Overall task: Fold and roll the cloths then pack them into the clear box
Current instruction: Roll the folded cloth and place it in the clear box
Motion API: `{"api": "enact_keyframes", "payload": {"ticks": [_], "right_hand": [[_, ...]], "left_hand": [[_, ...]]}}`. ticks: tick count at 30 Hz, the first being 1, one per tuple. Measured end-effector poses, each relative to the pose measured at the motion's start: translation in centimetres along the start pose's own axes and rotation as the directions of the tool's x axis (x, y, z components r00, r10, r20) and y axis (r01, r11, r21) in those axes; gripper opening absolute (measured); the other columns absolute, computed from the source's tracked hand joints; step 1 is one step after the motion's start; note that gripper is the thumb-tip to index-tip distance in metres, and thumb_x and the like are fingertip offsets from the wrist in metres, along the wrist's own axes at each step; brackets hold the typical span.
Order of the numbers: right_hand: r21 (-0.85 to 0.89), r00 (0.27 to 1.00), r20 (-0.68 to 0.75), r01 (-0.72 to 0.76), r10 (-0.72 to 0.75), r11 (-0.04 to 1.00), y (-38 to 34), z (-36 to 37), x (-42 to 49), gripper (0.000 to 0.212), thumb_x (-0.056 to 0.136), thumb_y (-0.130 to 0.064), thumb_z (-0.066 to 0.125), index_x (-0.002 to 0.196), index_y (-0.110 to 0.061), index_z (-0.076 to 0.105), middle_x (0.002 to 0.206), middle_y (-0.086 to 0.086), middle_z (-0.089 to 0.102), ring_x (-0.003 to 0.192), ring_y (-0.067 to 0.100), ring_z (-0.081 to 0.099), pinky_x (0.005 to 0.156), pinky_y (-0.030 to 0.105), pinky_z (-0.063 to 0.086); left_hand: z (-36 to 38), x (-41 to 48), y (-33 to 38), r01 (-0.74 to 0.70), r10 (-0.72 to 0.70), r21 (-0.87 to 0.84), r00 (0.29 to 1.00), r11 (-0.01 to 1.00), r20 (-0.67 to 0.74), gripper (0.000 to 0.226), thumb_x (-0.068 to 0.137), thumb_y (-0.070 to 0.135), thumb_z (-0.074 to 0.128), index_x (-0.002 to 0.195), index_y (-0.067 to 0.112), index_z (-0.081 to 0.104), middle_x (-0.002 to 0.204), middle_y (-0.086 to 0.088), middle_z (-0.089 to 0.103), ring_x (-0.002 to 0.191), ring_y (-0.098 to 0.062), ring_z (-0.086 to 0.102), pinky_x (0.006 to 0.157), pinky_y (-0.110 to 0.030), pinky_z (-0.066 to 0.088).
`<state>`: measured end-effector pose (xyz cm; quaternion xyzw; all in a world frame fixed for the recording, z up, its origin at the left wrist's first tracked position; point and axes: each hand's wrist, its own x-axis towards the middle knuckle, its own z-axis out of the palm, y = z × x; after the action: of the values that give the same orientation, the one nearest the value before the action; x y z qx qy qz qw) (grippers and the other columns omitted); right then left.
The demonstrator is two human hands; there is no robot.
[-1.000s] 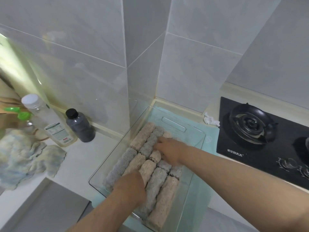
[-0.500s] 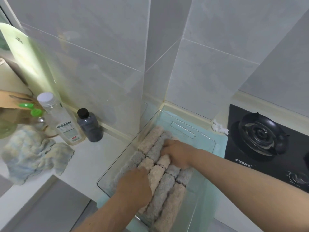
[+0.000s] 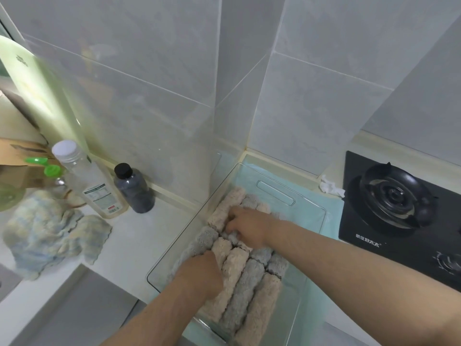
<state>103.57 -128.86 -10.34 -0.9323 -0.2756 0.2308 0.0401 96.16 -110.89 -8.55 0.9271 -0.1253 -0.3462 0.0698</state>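
Observation:
A clear box stands on a pale green mat in the counter's corner. Several rolled cloths, beige and grey, lie packed side by side inside it. My left hand presses down on the rolls at the near left of the box, its fingers curled into them. Farther back, my right hand rests on the rolls with its fingertips pushed between a beige roll and a small grey roll. Whether either hand grips a roll is hidden.
A crumpled blue-and-cream cloth lies on the white counter at left. Behind it stand a clear bottle, a dark bottle and green-capped containers. A black gas hob sits right of the box, a white paper scrap beside it.
The view has shifted, so the box sits farther right. My right hand has slid left across the rolls at the back. My left hand stays pressed on the near rolls.

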Motion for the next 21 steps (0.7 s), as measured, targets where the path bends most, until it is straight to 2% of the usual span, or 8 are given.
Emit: {"api": "enact_keyframes", "payload": {"ticks": [5,9,11,12,14,15,18,21], "right_hand": [[0.104,0.999,-0.031,-0.019,0.022,0.994,-0.2,-0.3,-0.1,0.037,0.089,-0.012,0.056,0.125,-0.019,0.062,0.126,0.008,0.047,0.108,0.03,0.053,0.091,0.041,0.048],[0.23,0.993,-0.095,-0.049,0.073,0.972,-0.2,-1.4,-2.1,0.042,0.088,-0.006,0.052,0.13,-0.012,0.057,0.133,0.01,0.048,0.117,0.027,0.05,0.097,0.036,0.043],[0.212,0.992,-0.102,-0.047,0.07,0.976,0.1,-2.0,-3.4,0.036,0.088,-0.009,0.054,0.124,-0.012,0.06,0.125,0.01,0.052,0.11,0.027,0.054,0.09,0.034,0.045],[0.187,0.994,-0.083,-0.05,0.067,0.981,0.2,-2.0,-3.9,0.034,0.089,-0.012,0.055,0.122,-0.014,0.06,0.12,0.008,0.054,0.106,0.024,0.054,0.085,0.032,0.045],[0.132,0.999,0.017,-0.045,0.043,0.99,-0.6,-2.2,-4.5,0.031,0.09,-0.019,0.057,0.121,-0.019,0.061,0.111,0.002,0.056,0.096,0.016,0.051,0.08,0.028,0.043],[0.11,0.997,0.079,-0.032,0.023,0.993,-1.2,-2.0,-4.6,0.032,0.089,-0.022,0.059,0.121,-0.021,0.061,0.109,0.0,0.057,0.094,0.015,0.051,0.08,0.029,0.044],[0.086,0.979,0.202,-0.01,-0.008,0.996,-2.4,-0.8,-4.4,0.043,0.086,-0.026,0.065,0.128,-0.022,0.056,0.118,0.003,0.061,0.104,0.023,0.057,0.088,0.04,0.05],[0.083,0.99,0.14,-0.003,-0.008,0.997,-2.2,-0.4,-4.4,0.03,0.088,-0.022,0.062,0.118,-0.018,0.058,0.106,0.004,0.063,0.094,0.023,0.057,0.08,0.038,0.051]], "left_hand": [[-1.2,-0.2,-0.1,0.023,-0.006,0.148,0.993,0.989,-0.115,0.036,0.093,0.017,0.043,0.127,0.009,0.042,0.126,-0.008,0.057,0.114,-0.026,0.058,0.086,-0.03,0.045],[-1.5,-1.2,-0.2,0.031,0.016,0.235,0.98,0.971,-0.198,0.03,0.093,0.021,0.045,0.122,0.015,0.048,0.119,-0.002,0.06,0.107,-0.021,0.061,0.08,-0.029,0.046],[-1.2,-1.7,-0.4,-0.039,0.076,0.257,0.988,0.965,-0.136,0.028,0.094,0.031,0.045,0.116,0.017,0.054,0.114,0.0,0.061,0.103,-0.02,0.062,0.073,-0.028,0.043],[-0.9,-2.1,-0.3,-0.093,0.111,0.245,0.992,0.965,-0.059,0.031,0.092,0.039,0.046,0.111,0.017,0.056,0.109,0.0,0.061,0.102,-0.02,0.061,0.072,-0.027,0.042],[-0.8,-2.8,0.0,-0.176,0.15,0.252,0.982,0.952,0.116,0.037,0.086,0.052,0.05,0.103,0.02,0.058,0.095,0.003,0.059,0.101,-0.021,0.061,0.073,-0.027,0.042],[-0.8,-2.9,0.3,-0.203,0.158,0.292,0.972,0.935,0.173,0.038,0.084,0.054,0.052,0.101,0.02,0.059,0.094,0.003,0.06,0.101,-0.021,0.061,0.073,-0.028,0.042],[-0.6,-2.6,0.6,-0.221,0.137,0.368,0.961,0.903,0.242,0.046,0.085,0.054,0.055,0.111,0.016,0.06,0.111,-0.002,0.064,0.104,-0.022,0.061,0.074,-0.029,0.04],[-0.5,-2.4,0.5,-0.209,0.11,0.379,0.957,0.902,0.267,0.046,0.086,0.053,0.052,0.114,0.017,0.06,0.116,-0.002,0.064,0.106,-0.022,0.06,0.075,-0.027,0.038]]}}
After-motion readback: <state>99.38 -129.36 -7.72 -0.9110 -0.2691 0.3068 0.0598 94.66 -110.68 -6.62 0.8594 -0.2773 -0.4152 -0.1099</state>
